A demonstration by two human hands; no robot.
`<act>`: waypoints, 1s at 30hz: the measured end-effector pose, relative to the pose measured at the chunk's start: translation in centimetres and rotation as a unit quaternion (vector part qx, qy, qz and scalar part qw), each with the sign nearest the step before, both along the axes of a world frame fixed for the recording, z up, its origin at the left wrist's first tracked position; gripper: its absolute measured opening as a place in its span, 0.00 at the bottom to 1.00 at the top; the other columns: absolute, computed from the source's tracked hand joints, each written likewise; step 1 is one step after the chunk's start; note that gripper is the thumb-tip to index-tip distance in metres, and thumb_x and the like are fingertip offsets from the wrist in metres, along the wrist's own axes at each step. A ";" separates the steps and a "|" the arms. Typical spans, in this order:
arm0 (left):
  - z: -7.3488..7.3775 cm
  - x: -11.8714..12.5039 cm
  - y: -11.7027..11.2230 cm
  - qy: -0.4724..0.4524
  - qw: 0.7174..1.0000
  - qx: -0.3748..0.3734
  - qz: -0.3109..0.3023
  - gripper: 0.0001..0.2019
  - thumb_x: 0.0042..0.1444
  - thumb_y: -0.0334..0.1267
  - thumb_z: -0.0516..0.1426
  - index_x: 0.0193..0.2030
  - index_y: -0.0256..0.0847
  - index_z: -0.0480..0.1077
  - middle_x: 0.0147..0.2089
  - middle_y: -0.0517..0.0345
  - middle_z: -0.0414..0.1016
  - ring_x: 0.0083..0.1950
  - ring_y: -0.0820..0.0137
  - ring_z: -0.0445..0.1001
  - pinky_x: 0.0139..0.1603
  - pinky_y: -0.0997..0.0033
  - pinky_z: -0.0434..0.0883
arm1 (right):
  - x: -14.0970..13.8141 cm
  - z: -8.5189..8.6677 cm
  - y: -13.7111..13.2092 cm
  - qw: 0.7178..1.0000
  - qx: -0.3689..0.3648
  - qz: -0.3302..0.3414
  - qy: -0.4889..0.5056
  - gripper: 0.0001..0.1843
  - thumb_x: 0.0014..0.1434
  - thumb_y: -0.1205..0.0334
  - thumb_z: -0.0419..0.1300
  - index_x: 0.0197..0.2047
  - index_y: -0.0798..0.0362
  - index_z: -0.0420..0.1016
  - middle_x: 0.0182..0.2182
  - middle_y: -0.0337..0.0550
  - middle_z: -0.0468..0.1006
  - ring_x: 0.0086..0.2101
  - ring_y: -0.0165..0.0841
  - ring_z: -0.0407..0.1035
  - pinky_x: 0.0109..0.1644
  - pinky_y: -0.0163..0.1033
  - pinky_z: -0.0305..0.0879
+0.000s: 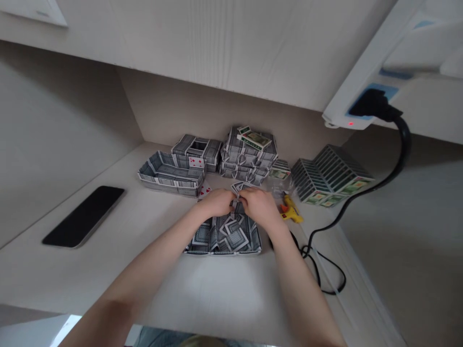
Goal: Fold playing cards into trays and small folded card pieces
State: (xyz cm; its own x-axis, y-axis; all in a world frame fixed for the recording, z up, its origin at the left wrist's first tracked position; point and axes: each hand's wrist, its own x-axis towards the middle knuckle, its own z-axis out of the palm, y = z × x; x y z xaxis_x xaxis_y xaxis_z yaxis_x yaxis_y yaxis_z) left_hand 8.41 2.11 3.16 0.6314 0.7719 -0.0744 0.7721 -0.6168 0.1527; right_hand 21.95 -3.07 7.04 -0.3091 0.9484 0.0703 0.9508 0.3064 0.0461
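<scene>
Pinching the left edge of a patterned card, the left hand curls closed, its forearm slanting in from the near left; the card sits above the far part of the card tray; the right hand grips its right edge, fingers bent, forearm reaching from the near right, beside a yellow glue gun

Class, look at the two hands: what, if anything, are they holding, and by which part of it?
The left hand and right hand appear to pinch a patterned card between them; exactly which part they grip is hidden.
</scene>
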 end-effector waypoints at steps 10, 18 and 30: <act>0.0 -0.1 0.0 0.001 1.000 0.007 0.007 0.12 0.48 0.43 0.53 0.38 0.42 0.70 0.37 0.50 0.75 0.41 0.62 0.72 0.38 0.69 0.67 | -0.1 -0.3 0.2 1.000 0.010 -0.004 0.019 0.11 0.58 0.65 0.48 0.39 0.53 0.69 0.38 0.47 0.74 0.42 0.35 0.65 0.39 0.35 0.56; 0.1 0.2 -0.3 0.008 1.000 0.009 0.016 0.12 0.50 0.43 0.51 0.37 0.41 0.70 0.37 0.47 0.75 0.41 0.60 0.73 0.37 0.67 0.68 | 0.5 -0.4 0.3 0.999 -0.019 0.016 0.045 0.11 0.58 0.65 0.48 0.39 0.52 0.70 0.39 0.44 0.73 0.42 0.33 0.64 0.40 0.34 0.56; -0.2 0.4 -0.3 0.005 1.000 0.008 0.024 0.13 0.49 0.43 0.52 0.37 0.39 0.70 0.38 0.45 0.75 0.41 0.59 0.73 0.37 0.66 0.68 | -0.3 -0.9 0.6 1.000 0.005 0.012 0.013 0.10 0.56 0.68 0.48 0.36 0.54 0.70 0.37 0.47 0.72 0.41 0.36 0.64 0.42 0.37 0.56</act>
State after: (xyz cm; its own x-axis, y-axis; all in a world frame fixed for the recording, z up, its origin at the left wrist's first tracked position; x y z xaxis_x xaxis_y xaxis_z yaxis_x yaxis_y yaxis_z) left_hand 8.76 1.78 3.00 0.5935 0.8020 -0.0677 0.8018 -0.5819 0.1359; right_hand 21.70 -2.50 6.09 -0.3294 0.9401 0.0881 0.9442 0.3286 0.0242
